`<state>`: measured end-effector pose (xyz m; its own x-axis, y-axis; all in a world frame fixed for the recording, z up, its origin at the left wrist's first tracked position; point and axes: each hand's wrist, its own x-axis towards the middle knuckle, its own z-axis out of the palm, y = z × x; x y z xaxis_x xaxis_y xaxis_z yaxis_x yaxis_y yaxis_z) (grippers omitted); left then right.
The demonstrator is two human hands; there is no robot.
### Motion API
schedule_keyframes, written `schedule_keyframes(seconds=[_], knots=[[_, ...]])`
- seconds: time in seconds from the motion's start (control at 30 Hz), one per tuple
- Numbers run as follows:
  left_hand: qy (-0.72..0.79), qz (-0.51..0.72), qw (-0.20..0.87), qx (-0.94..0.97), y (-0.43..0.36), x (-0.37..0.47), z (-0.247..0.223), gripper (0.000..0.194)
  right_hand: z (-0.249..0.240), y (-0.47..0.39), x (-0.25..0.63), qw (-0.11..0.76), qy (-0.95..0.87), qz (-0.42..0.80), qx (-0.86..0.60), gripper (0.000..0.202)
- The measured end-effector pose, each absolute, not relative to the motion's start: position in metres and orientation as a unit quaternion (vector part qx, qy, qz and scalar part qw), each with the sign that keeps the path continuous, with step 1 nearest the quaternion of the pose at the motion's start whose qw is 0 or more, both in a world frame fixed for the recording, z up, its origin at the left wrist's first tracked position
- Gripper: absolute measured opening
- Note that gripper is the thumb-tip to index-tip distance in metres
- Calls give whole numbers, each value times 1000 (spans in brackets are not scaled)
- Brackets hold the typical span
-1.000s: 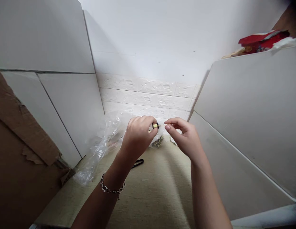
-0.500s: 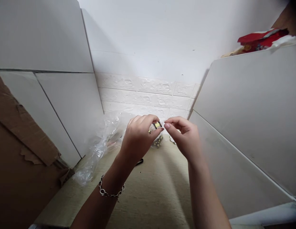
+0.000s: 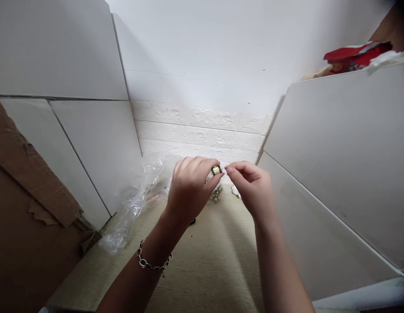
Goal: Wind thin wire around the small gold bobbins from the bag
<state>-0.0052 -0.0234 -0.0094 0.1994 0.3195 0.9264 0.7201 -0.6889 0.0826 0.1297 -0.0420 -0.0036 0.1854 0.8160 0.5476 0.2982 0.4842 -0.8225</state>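
Between the thumb and forefinger of my left hand [image 3: 193,182] is a small transformer [image 3: 216,170], black at both ends with a yellow-wrapped middle and thin metal pins. My right hand [image 3: 250,180] is just to its right, thumb and forefinger pinched together near the pins. Whatever those fingertips hold, perhaps a fine wire, is too small to make out. Beneath the hands, a clear bag of similar small parts [image 3: 216,194] lies on the surface, partly hidden by my left hand. Small white pieces [image 3: 236,191] show behind my right wrist.
Crumpled clear plastic [image 3: 133,208] lies at the left of the pale tabletop [image 3: 215,256]. A dark object [image 3: 193,221] pokes out beside my left wrist. White panels stand left and right [image 3: 339,174], with torn cardboard [image 3: 32,174] at far left. A red package [image 3: 355,56] rests atop the right panel.
The transformer has turned slightly between my left fingers, and its pins now show toward the right hand. My right fingertips have shifted a little to the right, still pinched.
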Motion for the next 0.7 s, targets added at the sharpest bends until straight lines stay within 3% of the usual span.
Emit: schedule_keyframes(seconds=[0.7], knots=[[-365,-483,308,-733,-28,0,-13,9,-4,-45,122,624,-574,147,-509,13]])
